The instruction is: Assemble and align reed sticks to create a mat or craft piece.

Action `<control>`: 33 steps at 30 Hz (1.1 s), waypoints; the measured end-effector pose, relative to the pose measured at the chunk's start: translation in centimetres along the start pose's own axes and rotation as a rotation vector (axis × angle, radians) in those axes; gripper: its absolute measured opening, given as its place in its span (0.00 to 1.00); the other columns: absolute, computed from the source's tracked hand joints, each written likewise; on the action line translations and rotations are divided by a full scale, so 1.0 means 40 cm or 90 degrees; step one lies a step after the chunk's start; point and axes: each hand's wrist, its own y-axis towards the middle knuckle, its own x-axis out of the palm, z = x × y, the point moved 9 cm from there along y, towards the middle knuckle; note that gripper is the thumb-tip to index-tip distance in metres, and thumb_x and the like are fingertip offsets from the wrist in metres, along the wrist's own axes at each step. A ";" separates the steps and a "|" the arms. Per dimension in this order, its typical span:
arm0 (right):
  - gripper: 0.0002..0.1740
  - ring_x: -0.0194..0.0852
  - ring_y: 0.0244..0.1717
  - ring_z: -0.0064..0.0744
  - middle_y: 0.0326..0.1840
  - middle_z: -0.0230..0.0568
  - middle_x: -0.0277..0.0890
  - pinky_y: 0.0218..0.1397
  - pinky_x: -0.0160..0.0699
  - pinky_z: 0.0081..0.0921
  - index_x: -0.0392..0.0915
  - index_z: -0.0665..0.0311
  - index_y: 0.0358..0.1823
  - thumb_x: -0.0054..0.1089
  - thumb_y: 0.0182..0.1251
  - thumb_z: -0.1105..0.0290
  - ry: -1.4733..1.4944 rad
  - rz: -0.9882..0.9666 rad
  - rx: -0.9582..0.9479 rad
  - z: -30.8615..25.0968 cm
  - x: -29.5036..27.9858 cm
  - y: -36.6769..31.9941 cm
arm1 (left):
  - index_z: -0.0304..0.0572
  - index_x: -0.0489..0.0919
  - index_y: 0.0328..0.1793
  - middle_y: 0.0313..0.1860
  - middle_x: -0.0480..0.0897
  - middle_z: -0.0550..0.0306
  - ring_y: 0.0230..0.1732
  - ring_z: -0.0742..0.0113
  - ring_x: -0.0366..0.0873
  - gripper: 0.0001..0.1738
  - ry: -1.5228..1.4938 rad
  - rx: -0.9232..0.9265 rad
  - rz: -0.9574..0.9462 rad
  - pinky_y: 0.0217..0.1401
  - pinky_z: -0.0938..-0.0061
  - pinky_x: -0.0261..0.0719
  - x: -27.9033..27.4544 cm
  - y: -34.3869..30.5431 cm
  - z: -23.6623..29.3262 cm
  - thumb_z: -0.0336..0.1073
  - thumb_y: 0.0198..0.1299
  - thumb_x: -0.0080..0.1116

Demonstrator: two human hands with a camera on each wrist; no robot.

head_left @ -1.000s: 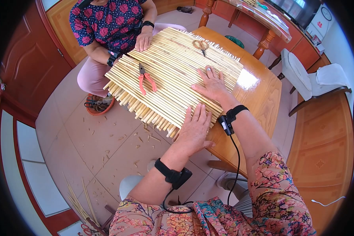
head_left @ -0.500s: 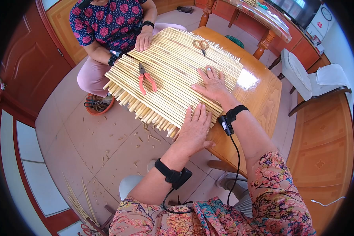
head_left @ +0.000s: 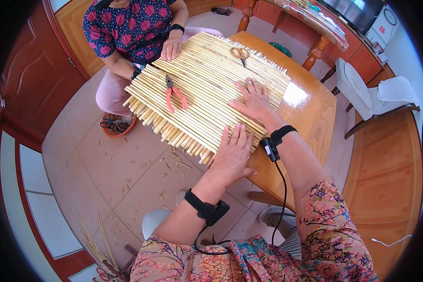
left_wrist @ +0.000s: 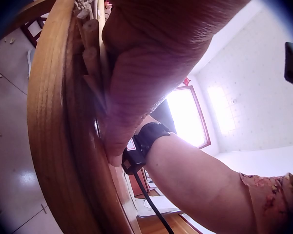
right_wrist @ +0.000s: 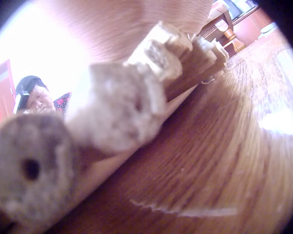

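Observation:
A mat of pale stalks laid side by side (head_left: 202, 89) lies across the wooden table (head_left: 315, 117). My left hand (head_left: 232, 155) rests flat on its near edge, fingers on the stalks, thumb out over the table's rim. Farther right, my right hand (head_left: 254, 101) lies spread on the mat's top. Red-handled pliers (head_left: 175, 96) and scissors (head_left: 240, 54) lie on the mat. The left wrist view has the left hand (left_wrist: 151, 63) beside stalk ends (left_wrist: 91, 34); cut stalk ends (right_wrist: 122, 107) fill the right wrist view.
Another person (head_left: 131, 33) sits across, one hand on the mat's far edge. A red basin (head_left: 119, 126) stands on the floor (head_left: 141, 174) among scattered stalk bits. A white-cushioned chair (head_left: 362, 87) is at the right, and a cable hangs from my right wrist.
The other person's arm at the mat's left corner has shifted slightly inward, and their knee has moved a little right. My hands have stayed in place.

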 end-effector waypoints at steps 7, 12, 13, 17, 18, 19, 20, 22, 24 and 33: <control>0.49 0.25 0.77 0.40 0.75 0.49 0.37 0.73 0.20 0.49 0.47 0.50 0.72 0.33 0.54 0.27 0.000 -0.005 -0.002 0.000 0.004 0.002 | 0.33 0.57 0.68 0.69 0.55 0.35 0.73 0.47 0.45 0.57 0.031 -0.004 -0.036 0.73 0.51 0.40 0.007 0.002 -0.001 0.63 0.38 0.63; 0.49 0.26 0.76 0.40 0.75 0.50 0.37 0.73 0.21 0.49 0.48 0.50 0.72 0.34 0.55 0.27 0.005 0.002 -0.003 0.000 0.001 0.001 | 0.33 0.57 0.68 0.69 0.54 0.35 0.73 0.47 0.45 0.56 0.027 -0.005 -0.041 0.73 0.51 0.39 0.008 0.003 -0.002 0.63 0.38 0.63; 0.49 0.26 0.76 0.40 0.75 0.50 0.37 0.73 0.21 0.49 0.48 0.50 0.72 0.34 0.55 0.27 0.004 0.002 -0.004 0.001 0.002 0.001 | 0.33 0.57 0.69 0.70 0.54 0.35 0.73 0.48 0.45 0.56 0.028 -0.004 -0.042 0.73 0.51 0.39 0.009 0.003 -0.003 0.63 0.38 0.63; 0.49 0.26 0.76 0.40 0.75 0.49 0.38 0.73 0.21 0.49 0.48 0.50 0.72 0.34 0.54 0.27 0.008 0.001 -0.004 0.000 0.000 0.001 | 0.33 0.56 0.69 0.69 0.54 0.35 0.73 0.48 0.44 0.57 0.023 -0.006 -0.043 0.73 0.51 0.38 0.010 0.003 -0.004 0.63 0.38 0.63; 0.49 0.26 0.76 0.40 0.75 0.49 0.38 0.73 0.21 0.50 0.48 0.50 0.71 0.34 0.54 0.27 0.008 0.001 -0.004 0.000 0.000 0.001 | 0.33 0.56 0.69 0.69 0.54 0.35 0.73 0.48 0.44 0.57 0.025 -0.006 -0.043 0.73 0.51 0.39 0.010 0.003 -0.003 0.63 0.38 0.63; 0.49 0.26 0.76 0.40 0.75 0.49 0.38 0.73 0.21 0.50 0.48 0.50 0.71 0.34 0.54 0.27 0.008 0.002 -0.004 0.000 0.000 0.001 | 0.33 0.56 0.69 0.69 0.54 0.35 0.73 0.47 0.44 0.57 0.027 -0.005 -0.042 0.73 0.52 0.39 0.010 0.002 -0.003 0.64 0.38 0.63; 0.49 0.26 0.76 0.40 0.75 0.49 0.38 0.73 0.21 0.50 0.48 0.50 0.71 0.34 0.54 0.27 0.010 0.002 -0.004 -0.001 0.000 0.002 | 0.33 0.56 0.69 0.69 0.54 0.35 0.73 0.47 0.44 0.57 0.027 -0.005 -0.042 0.73 0.52 0.39 0.009 0.003 -0.003 0.64 0.38 0.63; 0.49 0.26 0.76 0.40 0.75 0.48 0.38 0.73 0.22 0.50 0.48 0.50 0.71 0.34 0.54 0.27 0.011 0.002 -0.002 0.001 0.002 0.002 | 0.33 0.56 0.69 0.69 0.54 0.35 0.73 0.47 0.45 0.57 0.032 -0.004 -0.045 0.73 0.51 0.39 0.009 0.003 -0.003 0.64 0.38 0.62; 0.49 0.26 0.76 0.41 0.75 0.48 0.38 0.73 0.21 0.49 0.48 0.50 0.71 0.34 0.55 0.27 0.003 0.007 -0.004 0.001 0.000 0.000 | 0.33 0.58 0.68 0.69 0.55 0.35 0.73 0.47 0.45 0.56 0.014 -0.004 -0.028 0.73 0.52 0.39 0.008 0.003 -0.002 0.62 0.37 0.64; 0.49 0.26 0.76 0.41 0.75 0.48 0.38 0.73 0.21 0.49 0.48 0.50 0.72 0.33 0.54 0.27 0.010 0.001 -0.001 -0.001 -0.002 -0.001 | 0.32 0.59 0.67 0.68 0.56 0.34 0.73 0.47 0.45 0.56 -0.008 -0.003 -0.014 0.73 0.52 0.38 0.006 0.003 -0.002 0.60 0.36 0.66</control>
